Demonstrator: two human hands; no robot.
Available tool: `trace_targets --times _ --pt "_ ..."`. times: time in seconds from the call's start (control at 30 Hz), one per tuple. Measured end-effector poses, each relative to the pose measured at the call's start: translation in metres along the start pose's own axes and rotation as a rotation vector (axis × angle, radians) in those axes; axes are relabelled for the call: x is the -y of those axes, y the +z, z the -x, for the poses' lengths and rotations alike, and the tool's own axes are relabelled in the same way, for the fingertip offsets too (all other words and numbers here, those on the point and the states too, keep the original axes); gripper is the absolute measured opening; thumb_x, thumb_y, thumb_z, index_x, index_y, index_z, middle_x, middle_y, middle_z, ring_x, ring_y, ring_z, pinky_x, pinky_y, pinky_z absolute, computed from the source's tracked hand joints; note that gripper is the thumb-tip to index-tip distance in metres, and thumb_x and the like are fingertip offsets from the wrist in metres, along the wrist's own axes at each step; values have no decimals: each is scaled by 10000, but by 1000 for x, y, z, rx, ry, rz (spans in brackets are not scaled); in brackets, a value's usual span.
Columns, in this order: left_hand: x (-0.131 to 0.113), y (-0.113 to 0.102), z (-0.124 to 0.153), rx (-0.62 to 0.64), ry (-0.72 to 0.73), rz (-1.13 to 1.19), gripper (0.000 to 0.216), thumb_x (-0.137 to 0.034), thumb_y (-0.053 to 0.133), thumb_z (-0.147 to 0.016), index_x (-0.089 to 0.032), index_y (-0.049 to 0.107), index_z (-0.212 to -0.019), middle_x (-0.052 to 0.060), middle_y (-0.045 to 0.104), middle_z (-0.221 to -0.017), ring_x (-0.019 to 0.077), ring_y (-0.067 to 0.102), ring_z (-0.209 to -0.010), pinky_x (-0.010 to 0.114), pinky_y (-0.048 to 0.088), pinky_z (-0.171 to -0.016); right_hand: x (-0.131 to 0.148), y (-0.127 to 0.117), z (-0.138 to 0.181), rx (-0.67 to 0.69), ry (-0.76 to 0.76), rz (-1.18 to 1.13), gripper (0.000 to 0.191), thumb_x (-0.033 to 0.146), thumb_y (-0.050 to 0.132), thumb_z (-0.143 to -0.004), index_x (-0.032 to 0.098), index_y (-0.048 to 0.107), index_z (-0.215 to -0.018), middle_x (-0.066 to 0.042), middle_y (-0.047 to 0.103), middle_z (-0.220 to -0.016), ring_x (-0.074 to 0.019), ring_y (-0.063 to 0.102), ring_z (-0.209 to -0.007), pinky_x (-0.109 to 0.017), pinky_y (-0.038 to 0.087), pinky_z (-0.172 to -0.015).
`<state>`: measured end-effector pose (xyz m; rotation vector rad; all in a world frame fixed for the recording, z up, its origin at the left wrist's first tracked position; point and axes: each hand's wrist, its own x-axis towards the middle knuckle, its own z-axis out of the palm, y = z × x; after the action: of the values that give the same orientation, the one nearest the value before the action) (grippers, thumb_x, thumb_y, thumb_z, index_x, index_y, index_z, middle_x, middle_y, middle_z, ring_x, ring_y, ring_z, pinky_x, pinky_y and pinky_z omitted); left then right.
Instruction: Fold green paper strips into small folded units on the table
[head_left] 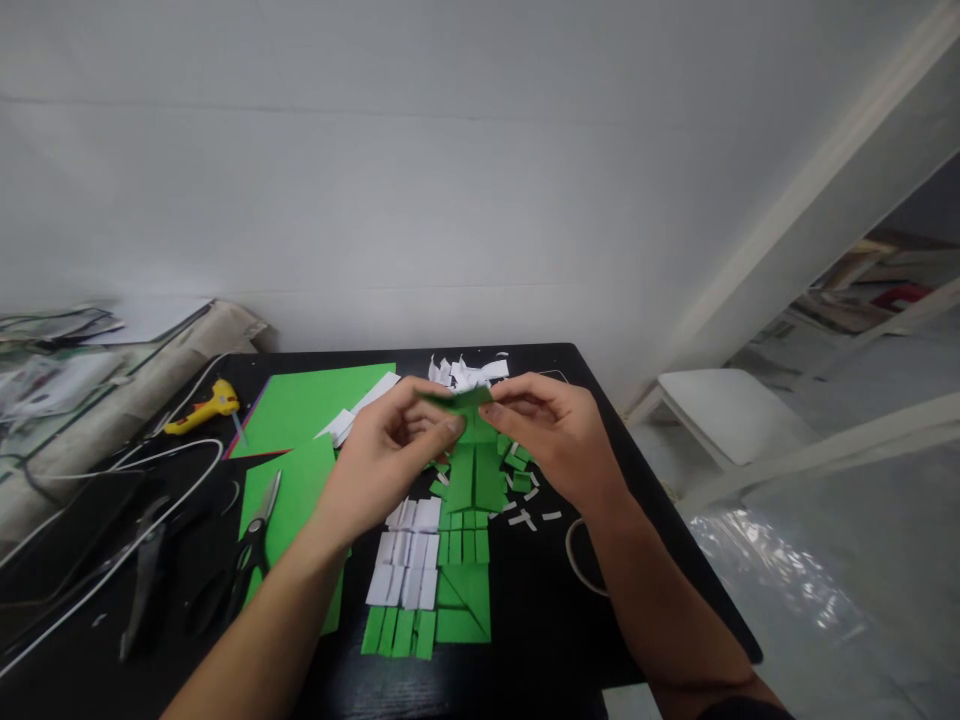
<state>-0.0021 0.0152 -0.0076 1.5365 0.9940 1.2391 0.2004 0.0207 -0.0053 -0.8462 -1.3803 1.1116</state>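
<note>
Fingers of the left hand [390, 450] and right hand [551, 430] pinch a small green paper piece [459, 400] between them, above folded green and white strips [427, 560] on the black table [540, 620].

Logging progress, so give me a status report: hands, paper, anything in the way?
Left hand and right hand both pinch one green piece over the table. Cut strips lie beneath. Scissors off to the left, apart from both hands.
</note>
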Motion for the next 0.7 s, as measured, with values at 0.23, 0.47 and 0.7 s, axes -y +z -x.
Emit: trace_targets --times 0.23,0.47,0.7 --pt "-1 3 0 -74 145 10 127 -246 801 -905 -205 712 -985 -6 697 -830 101 663 -694 200 555 -658 -2 4 -1 -67 2 58 150 279 921 -771 219 811 -852 -24 826 -822 -196 804 -796 -328 680 -750" --pt "1 0 0 -107 148 -105 133 -276 769 -931 -206 696 -845 -31 652 -683 89 618 -615 179 494 -581 -1 3 0 -12 -26 65 115 273 897 -813 237 835 -902 -21 843 -854 -198 819 -820 -321 679 -746" --pt "-3 0 -1 -166 140 -51 122 -261 763 -926 -206 691 -845 -37 652 -669 94 633 -585 193 503 -557 -4 -14 -6 34 -23 271 101 294 810 -912 225 835 -981 -56 854 -941 -220 817 -891 -364 667 -815"
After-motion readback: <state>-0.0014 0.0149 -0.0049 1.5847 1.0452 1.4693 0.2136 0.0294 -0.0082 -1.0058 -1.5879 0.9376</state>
